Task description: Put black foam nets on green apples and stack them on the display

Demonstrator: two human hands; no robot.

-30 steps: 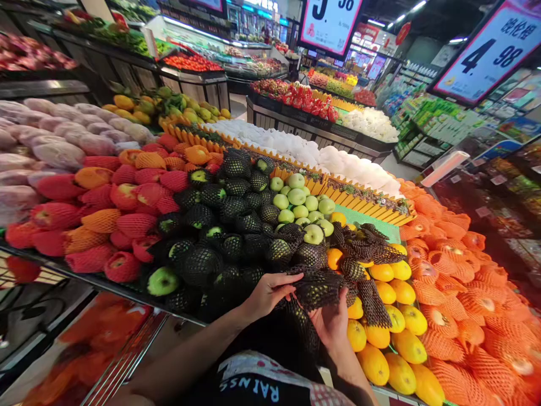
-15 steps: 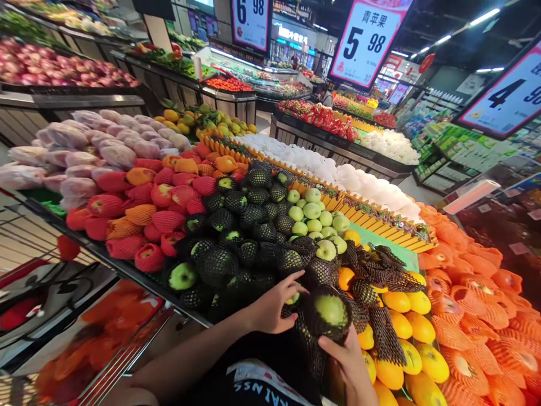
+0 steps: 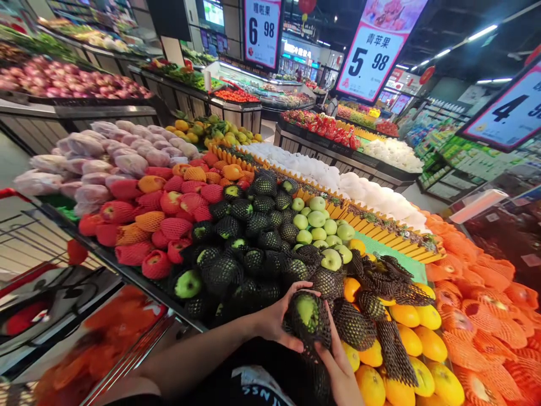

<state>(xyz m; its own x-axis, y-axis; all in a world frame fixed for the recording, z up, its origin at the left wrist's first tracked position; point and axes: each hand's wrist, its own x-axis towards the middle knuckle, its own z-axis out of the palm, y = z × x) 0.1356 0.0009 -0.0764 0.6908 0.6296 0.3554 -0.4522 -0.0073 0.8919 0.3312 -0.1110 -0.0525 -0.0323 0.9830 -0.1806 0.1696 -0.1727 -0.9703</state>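
Note:
Between both hands is a green apple [image 3: 307, 311] in a black foam net, its bare green top showing through the opening. My left hand [image 3: 282, 321] curls round its left side, thumb underneath and fingers over the top. From the right and below, my right hand [image 3: 336, 352] grips the same apple, thumb at the front. Another netted apple [image 3: 355, 326] rests just to the right of my right hand. Behind them lie many apples in black nets [image 3: 268, 239] and a small pile of bare green apples [image 3: 318, 220].
Oranges [image 3: 408, 341] with loose black nets [image 3: 395, 349] lie to the right, beside orange-netted fruit [image 3: 482, 338]. Red-netted fruit [image 3: 160, 225] and bagged fruit [image 3: 114, 146] are on the left. A shopping cart [image 3: 127, 355] stands at the stand's near edge. Price signs [image 3: 376, 56] hang above.
My left hand, which was apart from the apple with its fingers spread, has closed round its left side. The apple has moved slightly left in my right hand, and the view has shifted a little.

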